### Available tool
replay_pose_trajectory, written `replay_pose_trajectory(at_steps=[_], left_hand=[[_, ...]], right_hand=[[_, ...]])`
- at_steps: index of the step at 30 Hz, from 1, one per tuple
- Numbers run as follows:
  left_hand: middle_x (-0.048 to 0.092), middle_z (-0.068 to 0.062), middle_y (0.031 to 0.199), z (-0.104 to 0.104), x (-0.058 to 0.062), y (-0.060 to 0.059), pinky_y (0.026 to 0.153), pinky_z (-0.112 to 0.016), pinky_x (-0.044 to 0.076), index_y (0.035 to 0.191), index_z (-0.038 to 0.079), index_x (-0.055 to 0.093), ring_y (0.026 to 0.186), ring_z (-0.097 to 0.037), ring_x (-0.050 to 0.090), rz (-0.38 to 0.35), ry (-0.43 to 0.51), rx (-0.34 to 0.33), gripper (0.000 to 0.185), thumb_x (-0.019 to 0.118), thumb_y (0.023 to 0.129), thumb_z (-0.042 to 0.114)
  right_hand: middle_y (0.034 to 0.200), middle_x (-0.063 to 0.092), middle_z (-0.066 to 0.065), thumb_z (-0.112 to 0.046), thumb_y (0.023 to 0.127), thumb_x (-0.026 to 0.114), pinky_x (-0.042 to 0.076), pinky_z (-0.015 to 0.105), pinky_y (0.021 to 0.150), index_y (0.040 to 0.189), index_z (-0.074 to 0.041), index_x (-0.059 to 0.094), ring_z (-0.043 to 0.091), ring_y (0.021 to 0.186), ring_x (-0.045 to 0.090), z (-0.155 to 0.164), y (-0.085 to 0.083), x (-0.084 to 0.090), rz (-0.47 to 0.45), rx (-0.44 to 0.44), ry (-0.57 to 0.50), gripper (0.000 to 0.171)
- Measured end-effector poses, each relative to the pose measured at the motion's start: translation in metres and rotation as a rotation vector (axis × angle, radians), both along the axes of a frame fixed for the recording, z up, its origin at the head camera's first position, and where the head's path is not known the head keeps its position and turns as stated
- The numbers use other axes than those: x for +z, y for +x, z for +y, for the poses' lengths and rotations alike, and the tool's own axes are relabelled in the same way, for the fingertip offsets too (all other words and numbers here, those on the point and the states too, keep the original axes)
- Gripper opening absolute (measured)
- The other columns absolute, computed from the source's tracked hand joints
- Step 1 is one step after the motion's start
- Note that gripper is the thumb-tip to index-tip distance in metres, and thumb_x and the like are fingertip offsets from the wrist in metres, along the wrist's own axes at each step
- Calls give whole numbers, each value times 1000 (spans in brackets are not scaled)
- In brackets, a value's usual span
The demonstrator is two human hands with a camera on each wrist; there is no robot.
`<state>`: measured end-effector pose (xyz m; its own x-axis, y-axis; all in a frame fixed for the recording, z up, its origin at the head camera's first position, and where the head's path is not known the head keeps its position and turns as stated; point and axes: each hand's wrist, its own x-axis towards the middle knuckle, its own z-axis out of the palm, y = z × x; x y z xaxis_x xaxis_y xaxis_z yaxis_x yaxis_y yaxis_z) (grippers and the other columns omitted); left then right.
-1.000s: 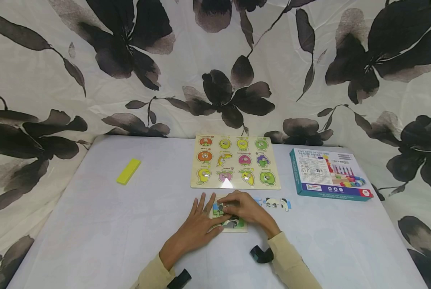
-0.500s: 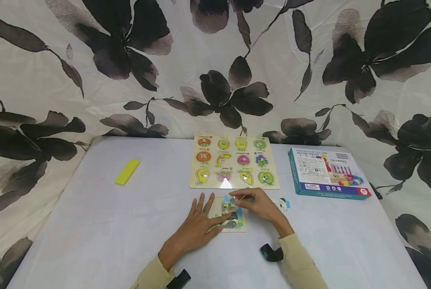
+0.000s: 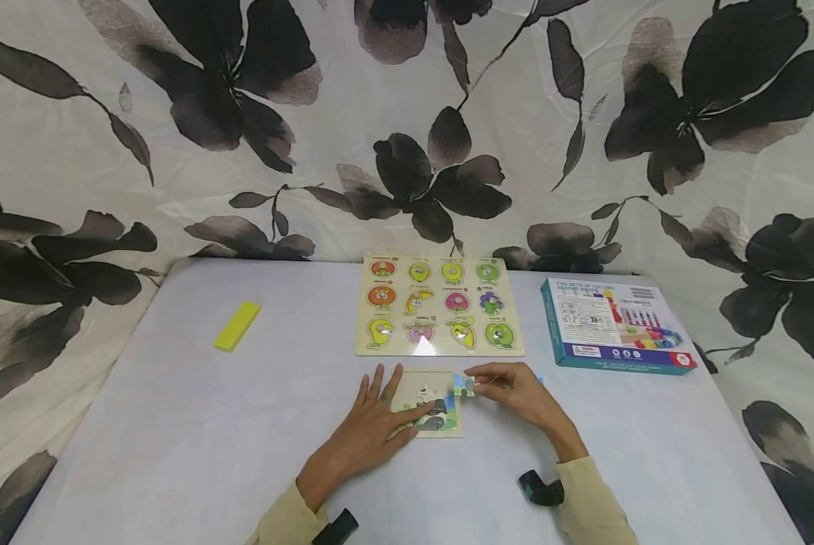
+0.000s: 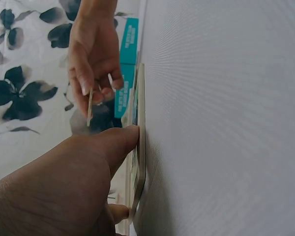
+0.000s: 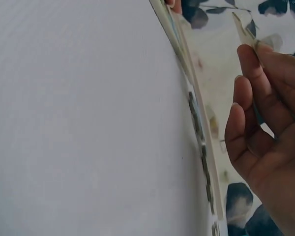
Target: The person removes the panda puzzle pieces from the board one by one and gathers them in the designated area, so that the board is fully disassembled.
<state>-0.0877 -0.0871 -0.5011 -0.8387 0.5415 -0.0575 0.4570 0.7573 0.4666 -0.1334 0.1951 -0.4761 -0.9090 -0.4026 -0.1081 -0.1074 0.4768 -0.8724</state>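
Observation:
A small jigsaw puzzle board point(image 3: 420, 378) lies on the table, its lower right part filled with green, blue and black-and-white pieces. My left hand point(image 3: 369, 428) rests on its left side, fingers spread; in the left wrist view the thumb point(image 4: 120, 140) touches the board's edge. Just beyond the board's upper right corner, my right hand point(image 3: 522, 393) pinches a blue-and-green puzzle piece point(image 3: 464, 384) between thumb and fingers. The right wrist view shows this piece edge-on point(image 5: 243, 30), raised off the table. Loose puzzle pieces point(image 5: 201, 147) lie on the table, mostly hidden behind the right hand in the head view.
Behind the puzzle lies a larger board with fruit pictures point(image 3: 441, 303). A teal-edged box point(image 3: 618, 325) sits to the right, a yellow block point(image 3: 237, 326) to the left. A floral cloth point(image 3: 407, 113) hangs behind the white table point(image 3: 175, 454).
My right hand has moved right from over the puzzle board, carrying the piece off its upper part and exposing bare board there. The left hand has stayed in place.

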Motion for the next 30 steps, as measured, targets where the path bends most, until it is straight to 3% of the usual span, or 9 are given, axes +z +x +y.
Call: replay_pose_trajectory(at_steps=[9, 30], left_hand=[[7, -21, 158, -1, 1, 0, 114, -61, 3, 139, 40, 48, 143, -46, -4, 0, 15, 5, 41, 48, 98, 40], [7, -21, 158, -1, 0, 1, 114, -60, 2, 139, 40, 48, 144, -45, -5, 6, 18, 1, 41, 47, 99, 40]], right_hand=[[111, 69, 8, -21, 91, 66, 49, 21, 85, 117, -6, 68, 15, 92, 61, 20, 9, -6, -36, 14, 2, 30], [89, 66, 3, -14, 88, 69, 51, 21, 73, 110, -5, 70, 11, 78, 60, 29, 16, -15, -42, 3, 14, 23]])
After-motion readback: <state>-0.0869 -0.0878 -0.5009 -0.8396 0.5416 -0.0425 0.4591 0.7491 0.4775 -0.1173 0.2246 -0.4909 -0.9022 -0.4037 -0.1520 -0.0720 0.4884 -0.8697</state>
